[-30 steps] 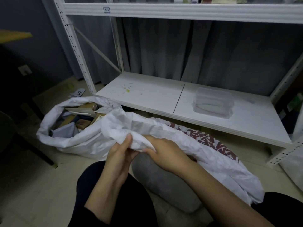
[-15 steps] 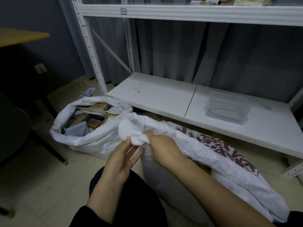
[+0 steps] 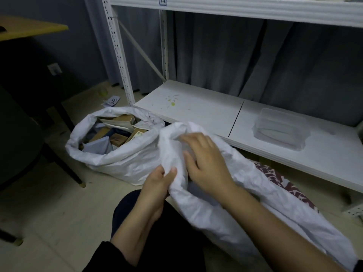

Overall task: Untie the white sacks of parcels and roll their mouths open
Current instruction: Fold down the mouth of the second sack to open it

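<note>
- Head view: left hand [image 3: 157, 185] pinches sack [image 3: 208, 220] mouth's rim between thumb and fingers.
- Right hand [image 3: 206, 163], fingers loosely spread, rests on fabric just beyond.
- Open sack [image 3: 127, 160] sits left of both hands.

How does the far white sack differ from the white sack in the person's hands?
The far sack stands with its mouth rolled open, parcels showing; the near sack lies slanted, its mouth crumpled. Only the near sack is held: the left hand grips its edge. Both are white.
</note>
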